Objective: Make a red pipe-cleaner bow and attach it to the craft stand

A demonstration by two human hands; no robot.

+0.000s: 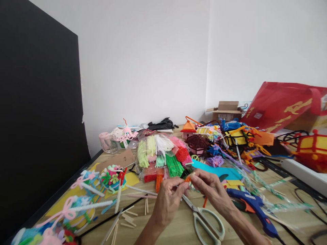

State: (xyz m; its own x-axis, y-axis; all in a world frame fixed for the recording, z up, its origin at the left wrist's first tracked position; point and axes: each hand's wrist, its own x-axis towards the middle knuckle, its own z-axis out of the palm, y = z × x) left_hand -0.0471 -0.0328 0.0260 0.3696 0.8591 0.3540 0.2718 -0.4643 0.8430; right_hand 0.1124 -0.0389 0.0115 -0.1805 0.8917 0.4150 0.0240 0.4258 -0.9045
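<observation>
My left hand (169,197) and my right hand (211,189) meet above the front middle of the table, both with pinched fingers. Between their fingertips is a small orange pipe cleaner piece (188,178), bent or coiled; its exact shape is partly covered by the fingers. Another bit of orange pipe cleaner (205,201) shows below my right hand; I cannot tell whether it joins the held piece. Scissors with pale handles (221,231) lie just under my hands, blades pointing away. To the right of my right wrist rests a blue glue gun (255,204).
Bagged bundles of pipe cleaners (155,153) lie beyond my hands. Short wooden sticks (129,219) and fuzzy flower crafts (112,177) cover the left side. Finished lanterns (199,143), a red bag (283,105) and a cardboard box (227,110) stand at the back right. A black panel (41,88) rises at left.
</observation>
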